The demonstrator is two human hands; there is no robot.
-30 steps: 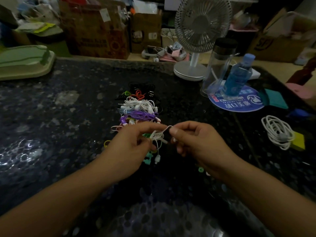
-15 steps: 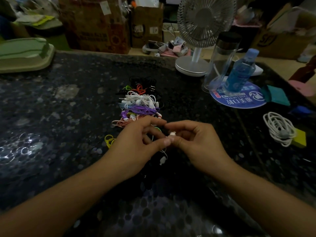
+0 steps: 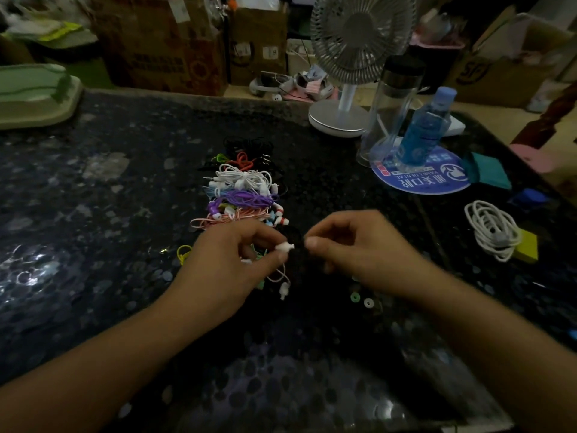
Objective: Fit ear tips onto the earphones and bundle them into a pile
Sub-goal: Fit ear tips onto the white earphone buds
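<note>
My left hand point(image 3: 231, 267) pinches a white earbud point(image 3: 284, 246) with its nozzle pointing right. Its white cable loops down to the second earbud point(image 3: 284, 289), which hangs just above the table. My right hand point(image 3: 356, 254) is pinched shut a little to the right, its fingertips on a small dark round piece that looks like a black ear tip point(image 3: 293, 238). Just beyond my hands lies the pile of bundled earphones point(image 3: 243, 195) in white, purple, pink, orange and black. Loose ear tips, one green point(image 3: 354, 296) and one white point(image 3: 368, 303), lie under my right wrist.
A yellow earphone loop point(image 3: 183, 253) lies left of my left hand. A desk fan point(image 3: 359, 42), clear bottle point(image 3: 393, 114), blue bottle point(image 3: 424, 132) and round blue mat point(image 3: 431, 182) stand back right. A white cable coil point(image 3: 490, 229) and yellow block point(image 3: 527, 248) sit at the right; a green tray point(image 3: 31, 95) sits far left.
My fingertips were pressed together half a second ago. They have drawn slightly apart, and the white earbud now shows in my left fingertips.
</note>
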